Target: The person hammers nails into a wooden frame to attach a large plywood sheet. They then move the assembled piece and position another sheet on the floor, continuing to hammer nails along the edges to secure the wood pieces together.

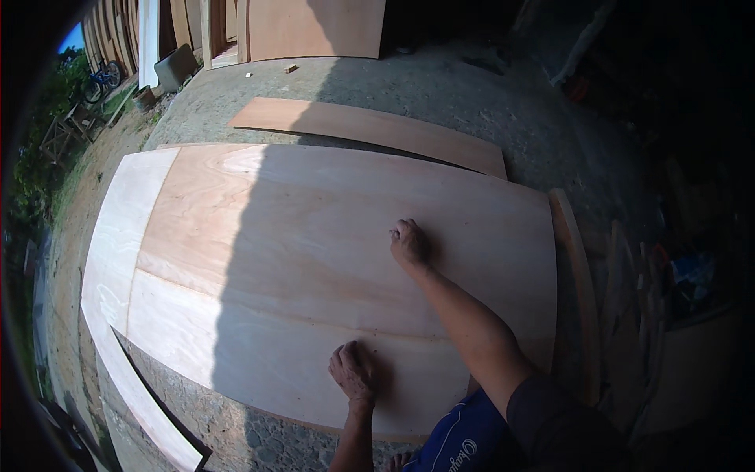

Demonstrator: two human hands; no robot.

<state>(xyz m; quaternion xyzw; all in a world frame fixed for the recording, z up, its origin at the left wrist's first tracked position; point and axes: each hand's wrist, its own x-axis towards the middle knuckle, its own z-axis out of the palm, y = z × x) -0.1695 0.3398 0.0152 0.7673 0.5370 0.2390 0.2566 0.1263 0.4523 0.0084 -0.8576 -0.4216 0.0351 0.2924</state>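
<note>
A large plywood sheet [314,259] lies flat in front of me, its left part sunlit and the rest in shade. Over its right half my right hand [410,244] is closed, the arm stretched far across the board. Closer to me, my left hand [351,371] has its fingers curled together near the front edge of the sheet. Whatever either hand may be holding is too small or hidden to make out. Seams run across the board, and small dark spots dot its surface.
Beyond the sheet a narrow plywood strip [377,134] rests on the concrete floor [212,90]. Another strip [161,409] lies at the front left, and a curved wooden piece [578,275] borders the right edge. An upright panel [314,27] stands at the back.
</note>
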